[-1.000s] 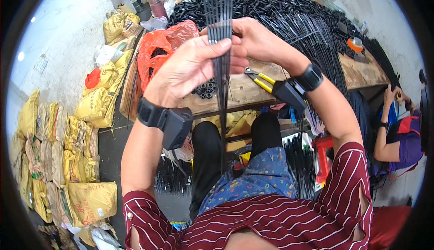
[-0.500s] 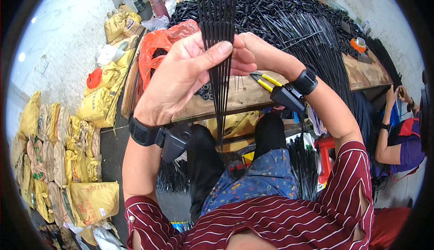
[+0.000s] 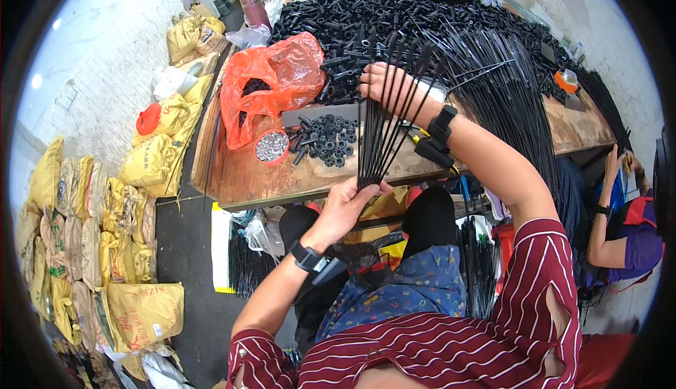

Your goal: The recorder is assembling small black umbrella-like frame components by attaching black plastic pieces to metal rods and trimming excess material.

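A bundle of thin black rods (image 3: pixel 376 146) slants up over the table's front edge, gathered at the lower end and fanned out toward the top. My left hand (image 3: pixel 345 209) is closed around the gathered lower end, thumb along the front. Farther up, my right hand (image 3: pixel 394 92) curls its fingers among the spread rods; the rods partly cover those fingers. Left of the bundle lie small black rings and short tubes (image 3: pixel 327 139). Beside them sits a red-rimmed bowl of small silvery pieces (image 3: pixel 272 147). Yellow-handled pliers (image 3: pixel 415 133) lie by my right wrist, partly hidden.
A heap of black tubular parts (image 3: pixel 331 19) covers the back of the wooden table (image 3: pixel 282 186). Long black rods (image 3: pixel 503 93) are piled at right. An orange plastic bag (image 3: pixel 274 72) and a flask (image 3: pixel 254 7) stand left. A co-worker's hands (image 3: pixel 620 160) show far right; yellow sacks line the left wall.
The rod bundle has come down from in front of my view toward the table and spread into a fan. My left hand has moved down to its lower end; the right hand has moved slightly away.
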`<state>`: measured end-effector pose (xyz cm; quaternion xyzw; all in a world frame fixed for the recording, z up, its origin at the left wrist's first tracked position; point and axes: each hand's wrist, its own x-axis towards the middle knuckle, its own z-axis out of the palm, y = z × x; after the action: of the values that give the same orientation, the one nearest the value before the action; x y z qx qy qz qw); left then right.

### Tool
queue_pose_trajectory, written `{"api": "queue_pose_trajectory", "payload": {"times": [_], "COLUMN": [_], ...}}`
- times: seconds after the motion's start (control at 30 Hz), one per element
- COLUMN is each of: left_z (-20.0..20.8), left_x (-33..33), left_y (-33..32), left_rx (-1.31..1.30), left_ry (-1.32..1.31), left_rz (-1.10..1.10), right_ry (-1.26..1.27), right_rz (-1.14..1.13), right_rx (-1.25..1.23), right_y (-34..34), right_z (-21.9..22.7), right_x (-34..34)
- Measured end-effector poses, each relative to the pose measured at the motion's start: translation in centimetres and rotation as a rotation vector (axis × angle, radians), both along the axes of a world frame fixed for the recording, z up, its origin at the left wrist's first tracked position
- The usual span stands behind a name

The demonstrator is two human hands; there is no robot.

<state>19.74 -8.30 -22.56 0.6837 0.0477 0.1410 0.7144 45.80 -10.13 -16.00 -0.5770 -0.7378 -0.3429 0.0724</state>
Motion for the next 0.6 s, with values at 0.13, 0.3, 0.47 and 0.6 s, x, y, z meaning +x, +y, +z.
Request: {"api": "queue_pose_trajectory", "payload": {"times": [0.13,0.3,0.47,0.6], "left_z": [-3.5,-5.6,-5.5,-5.3], "left_x": [0.2,-0.4,-0.2,0.0], "left_y": [-1.4,-1.6,-1.1,-1.2], "left_rx": [-0.005,-0.063,0.005,0.007], "left_ry": [0.065,0.085,0.093,0.115], "left_rz": [0.058,0.101,0.101,0.108], "right_ry": [0.138,0.461,0.820,0.764], "right_rz": [-0.128,-0.340,-0.439,-0.434], "right_rx": [-0.044,-0.018,-0.225,-0.152], "right_y": [0.3,-3.5,-4.6,-3.9], "right_z": [-1.6,-0.7,-2.0,-3.5], "right_x": [2.7,0.8,-0.4,0.1]}}
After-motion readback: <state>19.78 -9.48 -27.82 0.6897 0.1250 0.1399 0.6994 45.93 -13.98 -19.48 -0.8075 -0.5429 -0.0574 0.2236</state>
